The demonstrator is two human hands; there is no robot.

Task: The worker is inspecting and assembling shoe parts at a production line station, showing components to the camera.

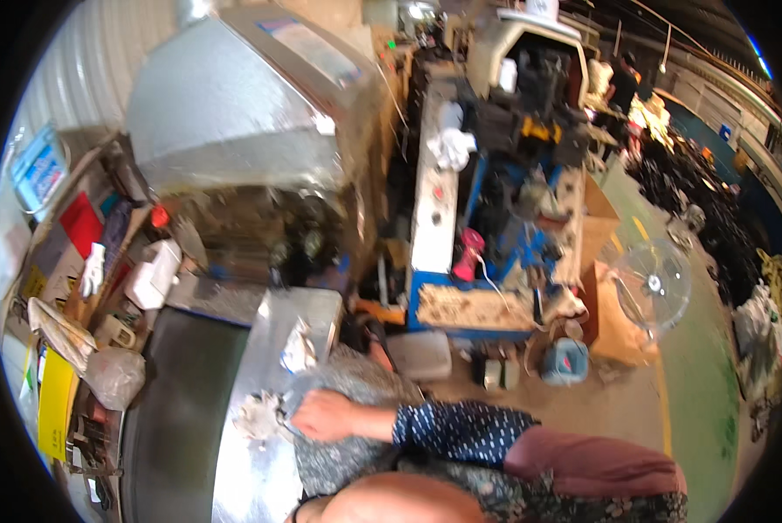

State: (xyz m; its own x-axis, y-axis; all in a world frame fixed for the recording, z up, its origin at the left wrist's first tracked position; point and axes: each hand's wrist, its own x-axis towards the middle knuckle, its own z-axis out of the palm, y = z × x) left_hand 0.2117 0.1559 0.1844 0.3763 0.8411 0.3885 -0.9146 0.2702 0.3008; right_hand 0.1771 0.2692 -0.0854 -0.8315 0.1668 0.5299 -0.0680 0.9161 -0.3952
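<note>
My right hand is closed in a loose fist, its fingers curled under. It rests on the grey patterned cloth over my lap, by the edge of the shiny metal table. Whatever the fingers may hold is hidden. Just left of the fist, a crumpled whitish piece lies on the metal. Farther up the same surface sits a white crumpled wrapper or cloth. A large blurred stretch of bare skin fills the bottom middle, perhaps my left arm; my left hand does not show.
A dark conveyor belt runs left of the metal table, toward a big metal-hooded machine. Cluttered shelving stands far left. Ahead right is a blue workbench with tools and a pink spool; a fan and blue bucket stand nearby.
</note>
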